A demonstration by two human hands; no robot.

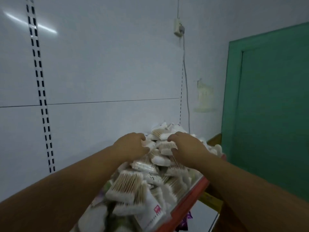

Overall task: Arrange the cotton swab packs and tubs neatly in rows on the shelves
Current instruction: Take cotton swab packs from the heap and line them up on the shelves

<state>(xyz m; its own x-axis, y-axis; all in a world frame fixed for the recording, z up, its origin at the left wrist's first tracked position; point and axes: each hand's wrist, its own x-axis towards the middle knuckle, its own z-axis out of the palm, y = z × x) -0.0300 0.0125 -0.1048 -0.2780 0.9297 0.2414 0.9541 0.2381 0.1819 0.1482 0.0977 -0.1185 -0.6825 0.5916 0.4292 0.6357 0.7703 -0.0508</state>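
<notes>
A loose heap of clear cotton swab packs (133, 185) covers the shelf, whose red front edge (192, 196) runs from bottom centre up to the right. Both my hands reach into the far part of the heap. My left hand (132, 145) has its fingers curled down over packs at the top of the pile. My right hand (185, 144) curls its fingers and thumb round one pack of wooden-stick swabs (166, 146). What my left fingers close on is hidden by the hand. No tubs are visible.
A white back panel with slotted uprights (41, 91) rises behind the shelf. A power socket and cable (178, 28) hang on the wall. A green door (270, 106) stands at the right. A lower shelf with yellow and purple items (209, 200) shows below.
</notes>
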